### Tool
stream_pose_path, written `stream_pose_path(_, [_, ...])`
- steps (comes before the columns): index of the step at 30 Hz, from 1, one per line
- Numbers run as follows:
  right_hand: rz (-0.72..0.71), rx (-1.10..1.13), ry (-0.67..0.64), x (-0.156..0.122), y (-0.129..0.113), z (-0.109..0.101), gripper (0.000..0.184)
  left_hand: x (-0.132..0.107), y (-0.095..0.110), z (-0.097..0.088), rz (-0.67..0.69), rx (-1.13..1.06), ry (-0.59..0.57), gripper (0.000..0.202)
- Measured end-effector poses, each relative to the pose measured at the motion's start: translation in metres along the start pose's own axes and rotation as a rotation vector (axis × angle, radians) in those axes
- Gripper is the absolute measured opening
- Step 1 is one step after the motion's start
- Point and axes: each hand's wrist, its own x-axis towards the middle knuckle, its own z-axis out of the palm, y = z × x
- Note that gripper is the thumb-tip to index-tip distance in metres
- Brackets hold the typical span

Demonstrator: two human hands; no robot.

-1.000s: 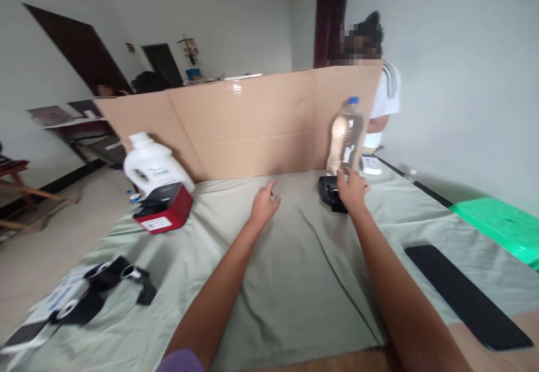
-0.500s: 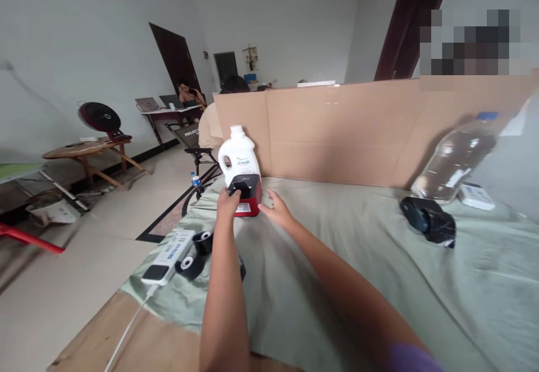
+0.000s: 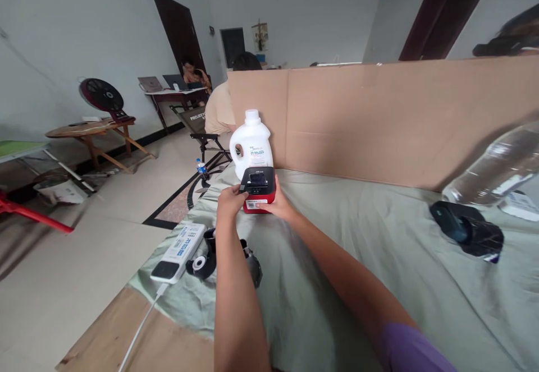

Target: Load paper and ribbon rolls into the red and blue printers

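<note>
A boxy red and black device (image 3: 261,179) with a small dark screen panel and a white label stands on the green cloth. My left hand (image 3: 229,200) is at its left side, with the thumb and fingers closed on the edge. My right hand (image 3: 281,202) wraps the lower right corner, thumb on the front and fingers along the side. Right behind the device stands a white jug (image 3: 251,143) with a handle and a cap. Black rolls (image 3: 201,266) with light cores lie left of my left forearm. A dark object (image 3: 254,268) shows partly behind that forearm.
A white power bank (image 3: 180,248) with a cable lies at the cloth's left edge. A cardboard panel (image 3: 328,125) stands along the back. To the right are a large clear bottle (image 3: 494,164) lying tilted and a black object (image 3: 465,229). A person sits behind the panel.
My right hand has moved in from beside the device and closed on its right side. The left hand stays at the left side. The view has shifted somewhat.
</note>
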Motion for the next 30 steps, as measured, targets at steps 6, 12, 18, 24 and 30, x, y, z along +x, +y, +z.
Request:
stream_pose_path(6, [-0.160,0.008,0.036,-0.025,-0.050,-0.040,0.127,-0.027,0.061,0.019,0.078,-0.038,-0.092,0.051])
stream_pose_path(12, [-0.192,-0.180,0.176,-0.111,-0.131,-0.132,0.121,-0.121,0.136,0.076,0.479,-0.044,-0.356,0.046])
stream_pose_path(18, [-0.131,-0.487,0.282,-0.218,-0.175,-0.175,0.120,-0.225,0.116,0.121,0.526,-0.048,-0.324,0.045])
stream_pose_path(24, [-0.084,-0.489,0.286,-0.264,-0.159,-0.159,0.118,-0.266,0.069,0.125,0.507,-0.123,-0.291,0.041])
stream_pose_path(30, [-0.118,-0.493,0.344,-0.272,-0.145,-0.152,0.117,-0.266,0.058,0.127,0.536,-0.144,-0.320,0.040])
